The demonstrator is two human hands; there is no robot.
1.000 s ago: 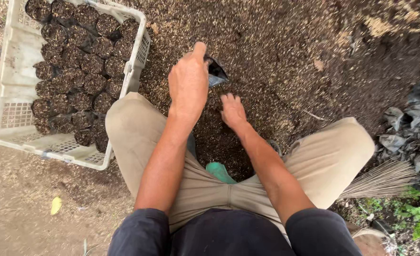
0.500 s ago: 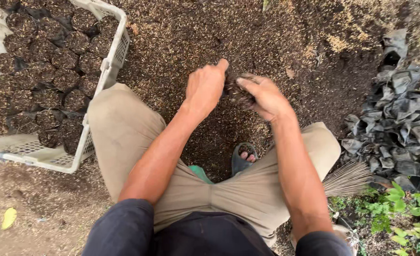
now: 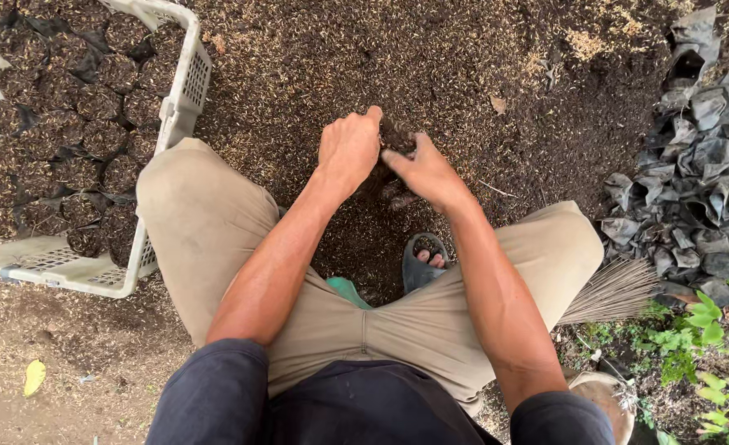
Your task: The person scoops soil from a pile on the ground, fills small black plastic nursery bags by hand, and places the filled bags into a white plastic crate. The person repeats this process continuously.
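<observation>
- Two hands meet over the heap of dark potting mix (image 3: 463, 74) in front of you, close together above your knees.
- Your left hand (image 3: 350, 148) is curled into a loose fist, fingers tucked under, gripping one side of a small black nursery bag (image 3: 396, 138) packed with the same dark mix.
- Your right hand (image 3: 427, 171) pinches the bag's other side, thumb and fingertips closed on its rim; only a sliver of the bag shows between the two hands.
- You hold the bag just above the mix heap, well beyond your sandalled foot (image 3: 424, 262).
- To your left sits a white plastic crate (image 3: 185, 91), touching your left knee, its inside crowded with filled black bags (image 3: 76, 124) standing upright in rows.
- To your right lies a loose pile of empty, crumpled black bags (image 3: 706, 165), well apart from your hands.
- Just below that pile, a bundle of thin straw-coloured sticks (image 3: 616, 290) fans out beside your right knee.
- Green leafy weeds (image 3: 694, 338) grow at the lower right, and a yellow leaf (image 3: 33, 377) lies on the bare ground at the lower left.
</observation>
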